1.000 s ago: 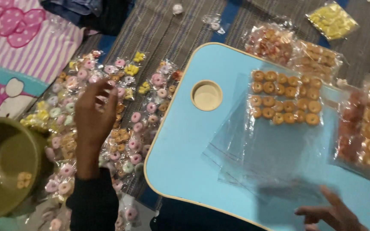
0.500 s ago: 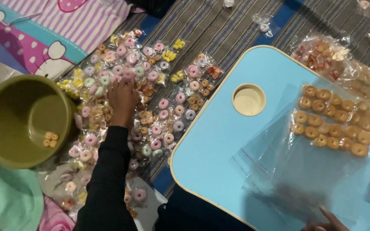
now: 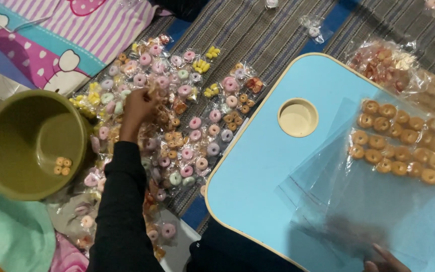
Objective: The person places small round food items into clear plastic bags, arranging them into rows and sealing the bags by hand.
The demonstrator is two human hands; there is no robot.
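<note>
Down on the striped mat, the left hand (image 3: 138, 107) pinches a small candy packet (image 3: 153, 91) from the pile, while the right hand (image 3: 384, 258) presses the clear bags (image 3: 358, 201) flat on the blue bench (image 3: 258, 181), its fingers mostly out of view.

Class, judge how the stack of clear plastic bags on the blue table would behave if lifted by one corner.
The clear plastic bags look thin and see-through, so probably floppy and very light. Their glossy, loosely fanned sheets would likely slide apart on the smooth blue table.
</note>
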